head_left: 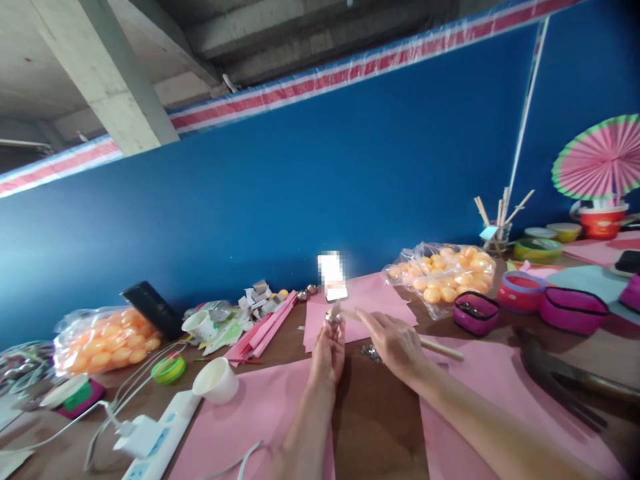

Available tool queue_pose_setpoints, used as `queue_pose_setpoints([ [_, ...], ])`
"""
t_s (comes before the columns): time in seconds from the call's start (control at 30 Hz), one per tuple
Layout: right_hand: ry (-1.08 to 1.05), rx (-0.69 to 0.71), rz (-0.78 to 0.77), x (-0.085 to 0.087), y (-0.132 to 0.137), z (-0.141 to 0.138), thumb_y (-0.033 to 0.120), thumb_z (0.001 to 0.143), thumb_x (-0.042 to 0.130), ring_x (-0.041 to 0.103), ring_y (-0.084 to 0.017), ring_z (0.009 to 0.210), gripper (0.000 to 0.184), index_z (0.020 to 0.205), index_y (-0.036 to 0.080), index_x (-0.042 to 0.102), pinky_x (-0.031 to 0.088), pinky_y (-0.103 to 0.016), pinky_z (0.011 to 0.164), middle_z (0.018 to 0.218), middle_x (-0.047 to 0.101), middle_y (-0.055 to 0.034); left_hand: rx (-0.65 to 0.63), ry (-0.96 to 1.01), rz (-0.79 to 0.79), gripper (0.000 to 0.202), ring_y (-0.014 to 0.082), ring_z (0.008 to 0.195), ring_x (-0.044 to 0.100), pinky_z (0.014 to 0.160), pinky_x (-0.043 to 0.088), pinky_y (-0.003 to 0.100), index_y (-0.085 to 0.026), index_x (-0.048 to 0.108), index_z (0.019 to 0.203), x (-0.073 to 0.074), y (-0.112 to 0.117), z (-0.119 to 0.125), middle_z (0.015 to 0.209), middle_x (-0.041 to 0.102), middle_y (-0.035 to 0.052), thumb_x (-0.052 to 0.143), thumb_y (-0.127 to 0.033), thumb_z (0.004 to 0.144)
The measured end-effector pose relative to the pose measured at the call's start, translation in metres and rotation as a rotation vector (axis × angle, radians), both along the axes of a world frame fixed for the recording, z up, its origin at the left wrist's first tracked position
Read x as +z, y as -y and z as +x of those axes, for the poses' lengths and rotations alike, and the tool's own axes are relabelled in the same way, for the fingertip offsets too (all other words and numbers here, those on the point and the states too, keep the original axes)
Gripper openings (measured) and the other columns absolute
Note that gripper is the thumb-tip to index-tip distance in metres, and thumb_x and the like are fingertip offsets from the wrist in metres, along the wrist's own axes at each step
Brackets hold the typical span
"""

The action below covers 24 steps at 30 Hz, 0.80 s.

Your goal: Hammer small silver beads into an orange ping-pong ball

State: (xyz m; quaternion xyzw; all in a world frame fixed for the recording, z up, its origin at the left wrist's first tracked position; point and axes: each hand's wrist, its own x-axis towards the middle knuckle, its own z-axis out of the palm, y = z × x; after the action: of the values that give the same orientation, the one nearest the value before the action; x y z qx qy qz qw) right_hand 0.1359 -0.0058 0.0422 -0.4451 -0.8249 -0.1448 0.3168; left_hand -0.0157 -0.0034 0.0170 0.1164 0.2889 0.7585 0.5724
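My left hand is raised over the brown table, fingers pinched on a small silvery bell-like piece at their tips. My right hand is just to its right, gripping a thin wooden stick whose near end points toward the silvery piece. A few small metal pieces lie on the table between the hands. Pink paper sheets lie beyond and beneath both forearms.
Bags of orange balls sit at the left and back right. A white cup, power strip, magenta bowls, a hammer, a jar of sticks and a pink paper fan surround the work area. A blue wall stands behind.
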Motion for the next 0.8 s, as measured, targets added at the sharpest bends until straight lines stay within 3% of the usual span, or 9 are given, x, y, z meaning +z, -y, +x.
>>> queue_pose_setpoints([
  [0.33,-0.007,-0.016,-0.020,-0.0013,0.0000,-0.0004,0.012,0.082,0.040,0.055,-0.012,0.068,0.045,0.124,0.027,0.040,0.035,-0.021,0.059,0.084,0.062,-0.0019,0.010,0.007,-0.027,0.014,0.0141,0.090,0.060,0.081,0.048,0.022,-0.011,0.059,0.089,0.0014,-0.0015,-0.0019,0.095,0.064,0.0114,0.050,-0.014,0.079],
  [0.5,0.012,-0.023,-0.053,-0.0045,-0.0001,-0.0022,0.011,0.079,0.043,0.055,-0.011,0.064,0.047,0.123,0.028,0.040,0.034,-0.021,0.056,0.078,0.061,-0.0003,0.042,-0.004,0.009,0.013,0.0106,0.086,0.061,0.085,0.046,0.022,-0.013,0.061,0.084,0.0014,-0.0017,-0.0016,0.092,0.065,0.0064,0.051,-0.007,0.077],
  [0.8,-0.017,-0.004,-0.028,-0.0031,-0.0001,-0.0004,0.013,0.083,0.040,0.055,-0.011,0.067,0.041,0.122,0.025,0.042,0.035,-0.020,0.059,0.082,0.062,-0.0025,0.039,0.011,-0.047,0.009,0.0089,0.076,0.061,0.073,0.050,0.018,-0.010,0.060,0.083,0.0011,-0.0014,-0.0007,0.083,0.064,0.0076,0.052,-0.013,0.078],
])
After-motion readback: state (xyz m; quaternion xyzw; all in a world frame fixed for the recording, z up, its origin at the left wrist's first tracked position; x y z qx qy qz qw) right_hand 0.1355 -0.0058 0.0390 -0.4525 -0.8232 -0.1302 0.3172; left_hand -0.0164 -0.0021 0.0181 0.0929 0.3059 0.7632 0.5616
